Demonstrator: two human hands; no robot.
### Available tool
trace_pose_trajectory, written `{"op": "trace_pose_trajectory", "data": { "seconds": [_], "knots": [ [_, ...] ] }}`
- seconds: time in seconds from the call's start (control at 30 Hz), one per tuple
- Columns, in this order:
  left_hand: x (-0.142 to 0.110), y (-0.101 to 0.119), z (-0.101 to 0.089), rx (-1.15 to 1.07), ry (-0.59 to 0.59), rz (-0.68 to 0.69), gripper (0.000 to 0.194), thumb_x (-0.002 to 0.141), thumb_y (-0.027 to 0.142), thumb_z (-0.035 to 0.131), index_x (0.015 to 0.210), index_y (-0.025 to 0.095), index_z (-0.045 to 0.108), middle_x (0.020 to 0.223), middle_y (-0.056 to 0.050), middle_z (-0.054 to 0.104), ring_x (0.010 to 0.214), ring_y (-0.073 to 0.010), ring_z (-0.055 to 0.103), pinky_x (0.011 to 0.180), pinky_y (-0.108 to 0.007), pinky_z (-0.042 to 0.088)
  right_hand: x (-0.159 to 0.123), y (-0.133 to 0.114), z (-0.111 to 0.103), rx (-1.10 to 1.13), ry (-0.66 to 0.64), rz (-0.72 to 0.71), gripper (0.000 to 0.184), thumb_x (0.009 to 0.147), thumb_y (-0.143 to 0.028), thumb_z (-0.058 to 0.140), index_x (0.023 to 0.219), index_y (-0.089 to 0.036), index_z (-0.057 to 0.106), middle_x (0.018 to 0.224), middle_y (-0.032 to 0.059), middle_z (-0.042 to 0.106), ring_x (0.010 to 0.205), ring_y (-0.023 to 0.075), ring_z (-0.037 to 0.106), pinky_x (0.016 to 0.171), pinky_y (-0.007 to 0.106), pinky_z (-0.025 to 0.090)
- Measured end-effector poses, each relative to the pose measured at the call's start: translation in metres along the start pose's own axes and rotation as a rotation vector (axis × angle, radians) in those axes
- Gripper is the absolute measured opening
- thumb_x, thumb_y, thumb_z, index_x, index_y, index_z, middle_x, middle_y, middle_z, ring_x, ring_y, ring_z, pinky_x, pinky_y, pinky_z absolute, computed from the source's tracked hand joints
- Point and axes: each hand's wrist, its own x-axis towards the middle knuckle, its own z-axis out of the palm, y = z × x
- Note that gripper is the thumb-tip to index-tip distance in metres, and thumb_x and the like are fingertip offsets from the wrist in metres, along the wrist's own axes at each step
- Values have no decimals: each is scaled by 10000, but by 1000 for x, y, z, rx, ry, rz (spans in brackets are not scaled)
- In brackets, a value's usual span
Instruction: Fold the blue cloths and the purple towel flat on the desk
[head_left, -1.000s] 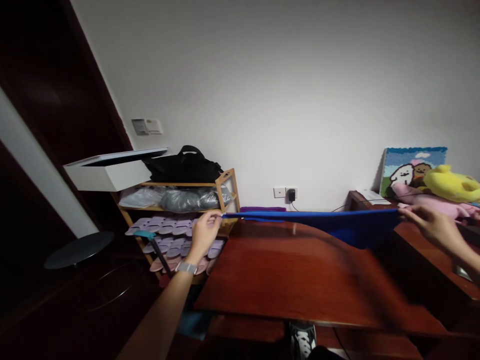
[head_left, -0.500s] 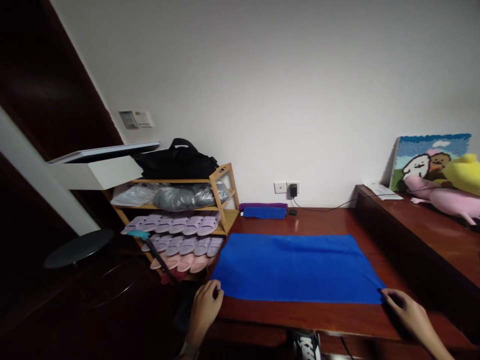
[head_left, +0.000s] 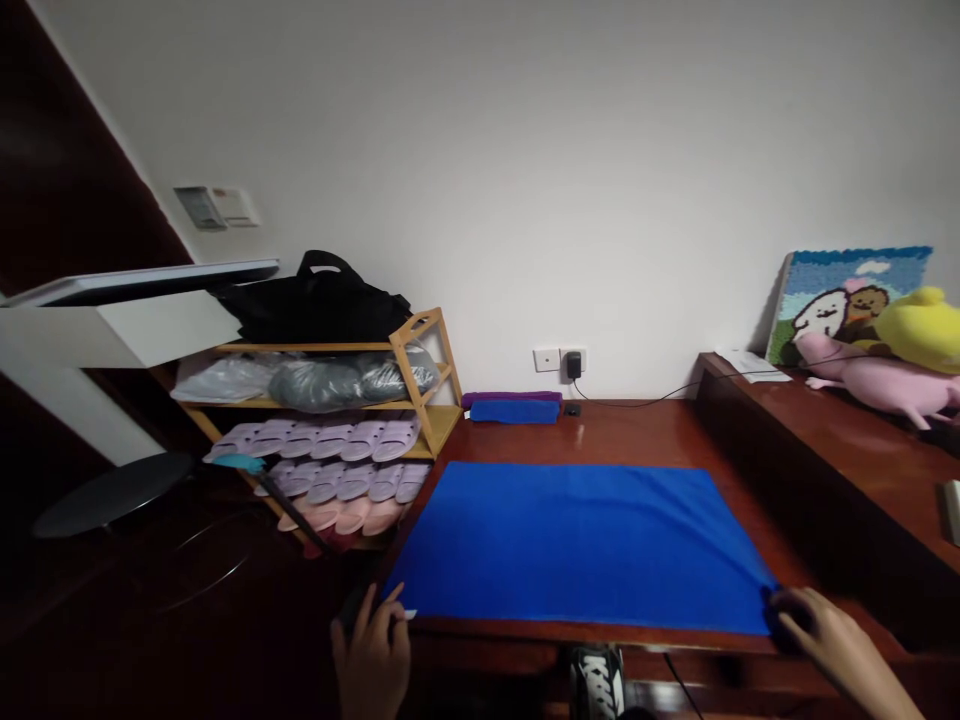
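A blue towel point(head_left: 577, 545) lies spread over the reddish-brown wooden table, with slight creases running toward its near right corner. That corner is pinched between the thumb and fingers of my right hand point(head_left: 829, 635). At the near left corner, beside a small white tag point(head_left: 409, 614), is my left hand point(head_left: 375, 645). Its fingers are spread apart, with thumb and index bent toward the tag; no firm hold on the cloth shows. Farther back, against the wall, rest a folded blue towel point(head_left: 514, 411) and a purple towel point(head_left: 517, 398) behind it.
Left of the table stands a wooden rack point(head_left: 435, 400) holding slippers, plastic-wrapped bundles and a black bag point(head_left: 319, 305). A raised ledge point(head_left: 855, 425) on the right carries plush toys and a picture. A plugged-in adapter point(head_left: 574, 365) trails a cord. Below the front edge shows a shoe point(head_left: 598, 685).
The towel's near edge has come closer to the table's front edge. My left hand has shifted left and down, its fingers spreading; my right hand remains at its corner. The view has shifted slightly.
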Motion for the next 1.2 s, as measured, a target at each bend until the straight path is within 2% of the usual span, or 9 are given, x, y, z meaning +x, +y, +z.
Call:
{"op": "trace_pose_trajectory", "data": {
  "seconds": [0.17,0.27,0.4,0.57,0.67,0.77,0.93,1.07,1.2],
  "knots": [
    [8,5,-7,-109,120,69,304,871,277,385,870,242,686,1159,-79,773,1243,-310,624,1177,-591,333,67,-38,0,-55,1,-85,410,877,-484,439,997,-244,749,1070,102,755,995,272,711,946,380,548],
    [5,47,-5,-237,102,168,298,903,279,397,903,260,694,1121,-48,780,1121,-254,699,1057,-457,512,118,-57,17,-87,-3,-118,467,913,-443,397,1158,-217,724,1263,120,704,1188,274,645,1097,417,465],
    [-14,152,8,-444,-96,436,319,891,119,420,963,277,688,1149,-13,769,1108,-192,704,933,-330,579,167,-60,44,-250,-108,-57,550,962,-442,369,1399,-205,604,1543,90,502,1450,277,419,1218,457,316],
    [-37,301,37,-581,-404,696,322,823,52,520,1009,267,671,1057,-8,757,999,-195,692,885,-329,549,182,-38,65,-370,-155,47,592,1020,-491,254,1564,-301,392,1650,19,333,1529,245,266,1249,485,219],
    [-49,377,59,-516,-489,915,110,913,323,612,965,249,675,924,-30,725,898,-236,659,795,-381,515,182,-24,70,-368,-159,51,628,1020,-531,232,1585,-284,353,1668,37,290,1535,238,247,1259,456,191],
    [-61,431,81,-417,-506,1050,359,896,554,596,955,211,683,903,-74,687,857,-260,626,705,-380,455,187,-11,73,-322,-175,73,660,998,-559,276,1587,-271,349,1668,42,287,1536,237,242,1264,459,177],
    [-87,470,100,-354,-487,1181,227,881,393,618,946,182,670,869,-67,641,798,-240,590,637,-366,359,204,8,74,-69,-105,165,587,922,-564,388,1436,-342,566,1604,-2,415,1489,255,358,1236,503,255],
    [-106,477,109,-388,-515,1169,96,899,245,581,886,201,665,813,-47,663,701,-207,581,593,-368,314,210,16,70,190,31,181,477,840,-449,434,1156,-276,747,1392,30,651,1328,245,563,1169,426,382],
    [-114,476,119,-475,-551,1118,42,828,213,629,843,229,665,781,-79,705,699,-222,621,605,-375,346,203,10,65,215,84,206,503,771,-442,453,1090,-210,765,1170,90,758,1104,285,692,995,421,524]
  ]
}}
